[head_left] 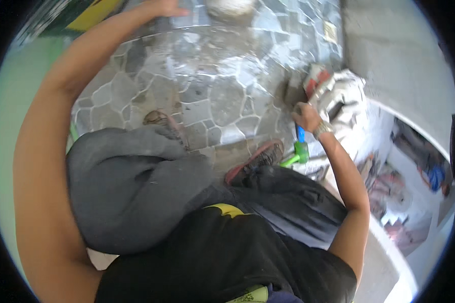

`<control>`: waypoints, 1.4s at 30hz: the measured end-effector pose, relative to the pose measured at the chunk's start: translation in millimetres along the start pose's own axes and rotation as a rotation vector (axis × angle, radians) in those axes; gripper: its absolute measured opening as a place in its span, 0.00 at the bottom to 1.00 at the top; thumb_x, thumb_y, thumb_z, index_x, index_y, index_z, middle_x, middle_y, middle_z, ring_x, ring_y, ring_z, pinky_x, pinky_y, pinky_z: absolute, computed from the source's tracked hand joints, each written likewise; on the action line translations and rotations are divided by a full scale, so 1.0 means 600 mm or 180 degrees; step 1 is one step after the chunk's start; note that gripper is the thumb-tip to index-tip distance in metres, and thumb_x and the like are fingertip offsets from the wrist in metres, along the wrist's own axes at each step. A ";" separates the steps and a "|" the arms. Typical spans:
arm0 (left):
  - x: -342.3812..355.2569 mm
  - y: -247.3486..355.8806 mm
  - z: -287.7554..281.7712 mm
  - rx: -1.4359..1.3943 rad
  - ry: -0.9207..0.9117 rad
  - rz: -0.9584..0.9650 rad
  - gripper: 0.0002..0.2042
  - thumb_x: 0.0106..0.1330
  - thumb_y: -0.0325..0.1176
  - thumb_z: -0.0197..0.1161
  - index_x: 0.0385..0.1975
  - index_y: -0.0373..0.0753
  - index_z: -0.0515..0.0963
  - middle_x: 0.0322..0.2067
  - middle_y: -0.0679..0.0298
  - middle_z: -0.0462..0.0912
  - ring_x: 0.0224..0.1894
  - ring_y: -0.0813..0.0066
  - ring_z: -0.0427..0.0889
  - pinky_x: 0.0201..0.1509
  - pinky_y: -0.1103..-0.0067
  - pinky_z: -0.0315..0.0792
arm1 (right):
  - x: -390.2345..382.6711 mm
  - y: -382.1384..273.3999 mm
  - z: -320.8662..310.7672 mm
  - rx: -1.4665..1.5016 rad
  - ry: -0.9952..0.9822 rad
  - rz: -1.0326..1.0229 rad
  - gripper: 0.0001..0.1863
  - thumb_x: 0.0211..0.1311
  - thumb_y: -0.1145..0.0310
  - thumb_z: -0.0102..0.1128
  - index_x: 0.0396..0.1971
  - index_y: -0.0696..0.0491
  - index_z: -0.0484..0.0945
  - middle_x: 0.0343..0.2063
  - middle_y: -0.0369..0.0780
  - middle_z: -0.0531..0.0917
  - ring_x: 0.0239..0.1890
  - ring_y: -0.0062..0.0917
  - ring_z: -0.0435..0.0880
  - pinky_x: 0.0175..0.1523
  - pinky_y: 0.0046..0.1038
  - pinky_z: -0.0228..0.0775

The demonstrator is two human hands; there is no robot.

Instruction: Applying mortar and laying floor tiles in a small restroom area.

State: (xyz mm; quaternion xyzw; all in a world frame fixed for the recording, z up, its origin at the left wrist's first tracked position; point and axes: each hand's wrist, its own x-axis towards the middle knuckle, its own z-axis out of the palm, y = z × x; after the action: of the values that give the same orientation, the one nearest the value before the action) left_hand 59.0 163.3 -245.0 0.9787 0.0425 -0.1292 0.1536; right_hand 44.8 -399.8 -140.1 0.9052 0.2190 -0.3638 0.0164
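My left hand (166, 8) reaches out over the stone floor at the top edge, which cuts it off in part. A finger stretches to the right, and nothing shows in the hand. My right hand (307, 117), with a watch (322, 129) at its wrist, is closed round a blue-handled tool (301, 134). A blurred grey shape (293, 88) lies just beyond the fingers; whether it is the tool's blade I cannot tell. Beside this hand stands a crumpled whitish sack (346, 93) with a red patch. Just below the tool is a green mallet-like object (301, 151).
Wet, irregular stone paving (225, 96) spreads ahead of my feet. A pale round object (231, 7) sits at the far edge. On the right rises a grey wall (397, 55), with a lower area of scattered items (389, 192) beyond a pale ledge. My shoe (255, 160) is near the green object.
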 end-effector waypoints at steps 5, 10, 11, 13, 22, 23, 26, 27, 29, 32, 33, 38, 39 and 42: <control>0.039 0.014 -0.017 0.1620 -0.0275 -0.0355 0.44 0.55 0.66 0.65 0.73 0.66 0.55 0.75 0.56 0.51 0.75 0.43 0.50 0.67 0.31 0.46 | -0.035 0.093 0.063 -0.1558 -0.1133 -0.0062 0.14 0.55 0.66 0.57 0.31 0.60 0.86 0.34 0.53 0.87 0.40 0.47 0.87 0.46 0.44 0.79; 0.093 0.006 0.007 0.1762 -0.0232 -0.0042 0.48 0.53 0.71 0.62 0.74 0.59 0.54 0.75 0.54 0.53 0.75 0.44 0.50 0.71 0.39 0.48 | -0.101 0.236 0.159 -0.1512 -0.2029 0.0092 0.19 0.55 0.55 0.61 0.36 0.57 0.86 0.31 0.49 0.87 0.32 0.43 0.88 0.40 0.39 0.80; 0.097 -0.002 0.013 0.1642 -0.0174 0.0017 0.49 0.53 0.72 0.62 0.75 0.58 0.54 0.75 0.54 0.53 0.75 0.44 0.50 0.72 0.40 0.48 | -0.114 0.268 0.179 -0.1407 -0.2145 0.0253 0.19 0.56 0.56 0.62 0.37 0.57 0.85 0.31 0.48 0.87 0.33 0.42 0.87 0.40 0.39 0.80; 0.089 -0.025 0.011 0.1279 -0.0064 0.0052 0.52 0.51 0.74 0.61 0.75 0.56 0.53 0.74 0.53 0.53 0.75 0.45 0.50 0.73 0.43 0.48 | -0.164 0.295 0.245 -0.0617 -0.1805 0.0700 0.18 0.58 0.56 0.63 0.39 0.56 0.83 0.31 0.46 0.86 0.33 0.39 0.85 0.40 0.39 0.78; 0.066 -0.047 -0.023 -0.0323 0.0394 0.0157 0.52 0.47 0.58 0.73 0.72 0.40 0.58 0.70 0.45 0.62 0.73 0.45 0.58 0.76 0.59 0.52 | -0.244 0.304 0.457 0.1384 -0.0445 0.2471 0.24 0.59 0.55 0.65 0.38 0.64 0.79 0.36 0.54 0.85 0.40 0.47 0.84 0.46 0.41 0.76; 0.066 -0.047 -0.018 -0.0363 0.0381 0.0115 0.52 0.47 0.58 0.73 0.72 0.40 0.58 0.70 0.45 0.62 0.73 0.45 0.58 0.76 0.59 0.52 | -0.243 0.306 0.443 0.1068 -0.0469 0.2534 0.23 0.59 0.57 0.63 0.40 0.65 0.78 0.36 0.56 0.84 0.41 0.50 0.84 0.47 0.42 0.75; 0.065 -0.057 -0.007 -0.0681 -0.0228 0.0129 0.53 0.44 0.59 0.75 0.71 0.40 0.61 0.68 0.44 0.65 0.71 0.44 0.62 0.74 0.59 0.57 | -0.287 0.265 0.373 0.0444 0.0179 0.2292 0.22 0.63 0.58 0.58 0.44 0.64 0.73 0.33 0.56 0.82 0.38 0.46 0.83 0.40 0.43 0.76; 0.067 -0.061 -0.005 -0.0397 -0.0036 0.0128 0.52 0.44 0.59 0.75 0.69 0.39 0.63 0.67 0.45 0.67 0.69 0.44 0.64 0.72 0.59 0.60 | -0.296 0.249 0.330 0.0944 0.0353 0.2093 0.21 0.61 0.60 0.57 0.43 0.65 0.73 0.29 0.57 0.82 0.36 0.48 0.83 0.39 0.45 0.74; 0.079 -0.065 -0.002 -0.0118 0.0205 0.0097 0.50 0.44 0.58 0.75 0.68 0.39 0.65 0.65 0.45 0.68 0.67 0.44 0.67 0.70 0.59 0.63 | -0.309 0.200 0.242 0.0306 0.0574 0.1585 0.18 0.59 0.63 0.57 0.40 0.64 0.74 0.30 0.59 0.80 0.34 0.51 0.81 0.37 0.47 0.72; 0.108 -0.064 -0.010 0.0026 0.0291 0.0261 0.43 0.46 0.57 0.74 0.63 0.39 0.72 0.62 0.45 0.73 0.66 0.45 0.69 0.68 0.58 0.65 | -0.275 0.108 0.098 0.0279 0.0085 0.1061 0.15 0.57 0.65 0.58 0.37 0.63 0.75 0.28 0.58 0.80 0.30 0.52 0.79 0.35 0.47 0.71; 0.116 -0.061 -0.013 0.0303 0.0363 0.0262 0.40 0.48 0.56 0.74 0.61 0.39 0.74 0.60 0.45 0.74 0.65 0.46 0.70 0.67 0.59 0.66 | -0.256 0.070 0.054 0.0548 0.0075 0.0536 0.14 0.57 0.66 0.58 0.36 0.62 0.75 0.25 0.56 0.79 0.28 0.52 0.78 0.34 0.47 0.70; 0.129 -0.038 -0.032 0.0305 -0.0761 -0.0144 0.35 0.48 0.53 0.74 0.55 0.39 0.78 0.59 0.47 0.76 0.63 0.46 0.71 0.65 0.61 0.69 | -0.101 -0.176 -0.089 0.2128 -0.0159 -0.0322 0.14 0.66 0.64 0.57 0.43 0.59 0.75 0.22 0.40 0.76 0.25 0.26 0.74 0.33 0.32 0.68; 0.126 -0.032 -0.038 0.0337 -0.0678 -0.0173 0.36 0.48 0.54 0.74 0.57 0.42 0.76 0.60 0.49 0.73 0.64 0.46 0.68 0.65 0.59 0.67 | -0.069 -0.231 -0.097 0.2465 -0.0362 -0.0347 0.16 0.70 0.60 0.55 0.45 0.58 0.74 0.21 0.35 0.75 0.23 0.18 0.72 0.29 0.28 0.67; 0.104 -0.014 -0.051 0.0448 -0.0551 -0.0308 0.38 0.50 0.56 0.73 0.61 0.49 0.70 0.64 0.54 0.66 0.68 0.46 0.61 0.66 0.52 0.59 | 0.045 -0.353 -0.102 0.2303 -0.0129 -0.0590 0.20 0.73 0.53 0.52 0.41 0.58 0.75 0.19 0.36 0.75 0.22 0.21 0.72 0.29 0.29 0.65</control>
State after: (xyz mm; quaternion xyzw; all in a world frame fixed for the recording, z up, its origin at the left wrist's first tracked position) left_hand 125.1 183.2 -236.0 0.9691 0.0671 -0.2232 0.0813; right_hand 15.1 -186.3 -85.4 0.8214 0.1569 -0.4355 -0.3332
